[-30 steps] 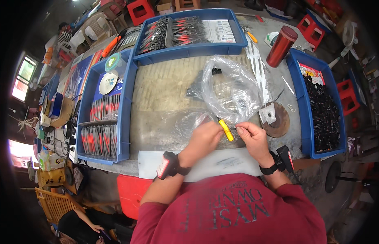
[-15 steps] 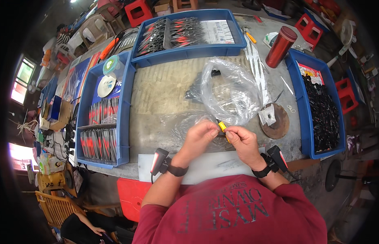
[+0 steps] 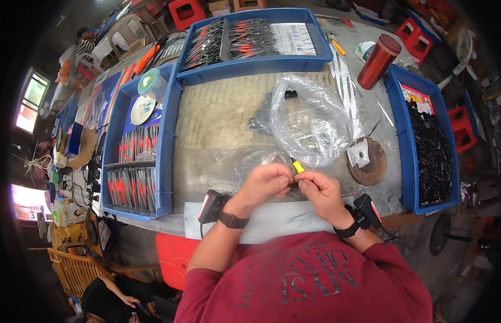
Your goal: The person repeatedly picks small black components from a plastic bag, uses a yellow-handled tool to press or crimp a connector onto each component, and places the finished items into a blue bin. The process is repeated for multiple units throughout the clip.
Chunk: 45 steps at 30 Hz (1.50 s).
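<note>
Over the near part of the table, my right hand pinches a small yellow tube-shaped piece between thumb and fingertips. Beside it, my left hand is closed with thumb against fingers, its tips very near the right thumb. Whether a small dark part sits in the left pinch is too fine to tell. Just beyond the hands lies a bundled ring of clear plastic film, with more crumpled clear film by my left hand. A dark packet shows partly under the ring.
Blue trays stand at the left, far side and right, holding slim red-and-black pieces or small black parts. A red tumbler, a brown disc and a yellow-handled tool lie rightward. A white board edges the table.
My left fingers have drawn slightly down and away from the yellow piece, which stays in my right hand. The whole view has shifted a little.
</note>
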Available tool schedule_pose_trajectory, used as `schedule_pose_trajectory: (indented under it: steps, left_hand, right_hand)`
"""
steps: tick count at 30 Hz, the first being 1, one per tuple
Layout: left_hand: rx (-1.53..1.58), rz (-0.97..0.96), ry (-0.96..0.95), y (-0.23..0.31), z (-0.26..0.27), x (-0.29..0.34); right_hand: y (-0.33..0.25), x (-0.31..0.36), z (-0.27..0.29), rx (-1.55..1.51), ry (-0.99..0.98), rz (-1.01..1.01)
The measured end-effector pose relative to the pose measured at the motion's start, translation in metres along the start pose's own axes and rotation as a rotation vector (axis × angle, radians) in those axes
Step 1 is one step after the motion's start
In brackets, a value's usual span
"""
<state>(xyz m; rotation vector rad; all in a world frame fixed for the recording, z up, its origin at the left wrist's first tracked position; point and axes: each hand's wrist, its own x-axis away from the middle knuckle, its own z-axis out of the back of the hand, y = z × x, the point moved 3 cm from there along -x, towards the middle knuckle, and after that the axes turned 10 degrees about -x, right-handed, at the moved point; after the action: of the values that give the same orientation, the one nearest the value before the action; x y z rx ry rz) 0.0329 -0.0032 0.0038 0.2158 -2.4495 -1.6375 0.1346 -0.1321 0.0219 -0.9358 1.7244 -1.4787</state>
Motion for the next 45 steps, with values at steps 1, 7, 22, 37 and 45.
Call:
schedule_pose_trajectory:
  steps: [1, 7, 22, 37, 45]
  left_hand:
    - [0.016, 0.014, -0.012, 0.0, 0.0, 0.001]
    - [0.127, 0.072, -0.061, 0.003, 0.001, 0.003]
    - [0.124, 0.009, -0.013, 0.003, 0.002, 0.002]
    - [-0.222, -0.195, 0.129, 0.004, 0.007, 0.003]
    - [-0.409, -0.242, 0.133, 0.011, 0.005, 0.004]
  right_hand:
    - [-0.001, 0.0, -0.001, -0.001, -0.007, 0.001]
    - [-0.005, -0.002, -0.004, 0.043, -0.039, 0.054]
    - [0.0, -0.002, -0.002, -0.029, 0.005, -0.01]
    - [-0.008, -0.005, -0.007, 0.15, 0.0, 0.18]
    - [-0.017, -0.006, -0.004, 0.315, -0.067, 0.305]
